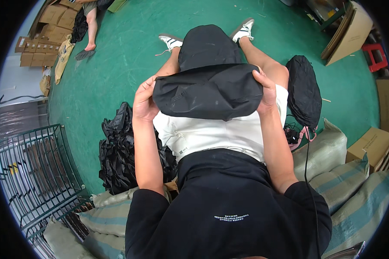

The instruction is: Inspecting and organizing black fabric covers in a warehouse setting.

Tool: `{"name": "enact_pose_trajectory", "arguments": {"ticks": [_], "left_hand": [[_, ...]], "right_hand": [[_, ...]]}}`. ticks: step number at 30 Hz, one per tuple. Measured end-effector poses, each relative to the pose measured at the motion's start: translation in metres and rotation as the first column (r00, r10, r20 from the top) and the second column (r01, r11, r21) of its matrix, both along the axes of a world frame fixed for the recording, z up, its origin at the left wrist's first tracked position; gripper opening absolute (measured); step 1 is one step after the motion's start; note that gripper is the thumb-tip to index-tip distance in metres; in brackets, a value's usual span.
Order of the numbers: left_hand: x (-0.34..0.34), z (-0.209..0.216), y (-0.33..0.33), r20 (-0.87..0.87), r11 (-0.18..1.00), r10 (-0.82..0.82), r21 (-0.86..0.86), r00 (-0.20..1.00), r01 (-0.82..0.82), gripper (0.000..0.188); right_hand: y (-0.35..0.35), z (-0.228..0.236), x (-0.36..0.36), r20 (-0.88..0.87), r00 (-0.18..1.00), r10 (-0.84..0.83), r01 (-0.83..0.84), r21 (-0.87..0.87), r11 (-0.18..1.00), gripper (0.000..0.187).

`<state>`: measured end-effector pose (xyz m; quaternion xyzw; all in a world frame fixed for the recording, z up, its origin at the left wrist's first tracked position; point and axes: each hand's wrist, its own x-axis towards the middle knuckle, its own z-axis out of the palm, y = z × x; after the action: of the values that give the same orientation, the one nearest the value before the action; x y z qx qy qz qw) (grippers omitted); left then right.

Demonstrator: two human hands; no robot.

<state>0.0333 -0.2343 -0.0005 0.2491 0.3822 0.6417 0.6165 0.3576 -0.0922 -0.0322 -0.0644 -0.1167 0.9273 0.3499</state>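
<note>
Above my lap I hold a wide black fabric piece (207,93) by its two ends. It has rounded ends, creases and a faint patch on its left half; its exact kind cannot be told. My left hand (145,99) grips the left end, its fingers partly hidden by the fabric. At the right end, my right hand (266,91) presses with the thumb in front, the other fingers mostly hidden. Just beyond, between my legs, lies a rounded black fabric form (209,47), its near edge covered by the held piece.
Crumpled black plastic bags (116,151) lie at my left, near a green metal rack (39,172). To my right are a black oval fabric bundle (303,88), stuffed woven sacks (324,153) and a cardboard box (369,144). Another person's leg (92,28) stands far left by stacked cartons (52,36).
</note>
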Motion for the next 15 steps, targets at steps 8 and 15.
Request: {"name": "enact_pose_trajectory", "arguments": {"ticks": [8,15], "left_hand": [[0.049,0.052,0.000,0.220,0.941,-0.118,0.335,0.968,0.039,0.061],[0.063,0.026,0.002,-0.089,0.966,0.260,0.038,0.962,-0.257,0.050]], "right_hand": [[-0.003,-0.008,-0.001,-0.338,0.939,0.068,-0.160,-0.252,0.954,0.047],[-0.006,-0.006,-0.004,-0.434,0.900,-0.048,-0.128,-0.369,0.921,0.050]]}}
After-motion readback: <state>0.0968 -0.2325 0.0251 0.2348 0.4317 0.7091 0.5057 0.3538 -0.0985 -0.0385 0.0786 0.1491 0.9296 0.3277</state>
